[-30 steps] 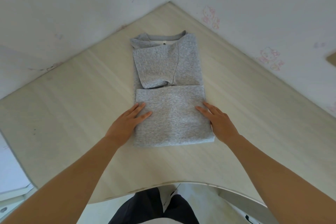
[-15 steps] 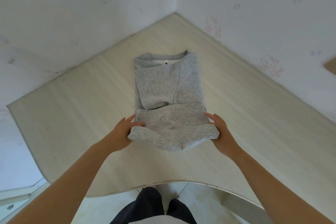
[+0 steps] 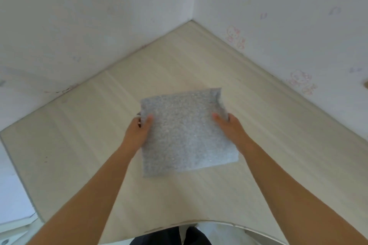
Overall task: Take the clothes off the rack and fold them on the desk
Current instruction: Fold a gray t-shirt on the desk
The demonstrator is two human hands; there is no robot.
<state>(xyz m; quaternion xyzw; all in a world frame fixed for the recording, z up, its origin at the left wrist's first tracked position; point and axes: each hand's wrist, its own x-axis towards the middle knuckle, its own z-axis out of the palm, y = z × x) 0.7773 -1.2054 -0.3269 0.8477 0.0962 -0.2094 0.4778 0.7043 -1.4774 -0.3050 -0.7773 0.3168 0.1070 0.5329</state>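
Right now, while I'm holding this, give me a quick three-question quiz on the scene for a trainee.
1. True or false: the folded grey sweatshirt lies untouched on the desk.
2. How many hands grip the sweatshirt's sides? A. none B. one C. two
3. Fill in: the desk fits into a ___ between two white walls.

Key:
1. False.
2. C: the left hand and the right hand, thumbs on top.
3. Corner.
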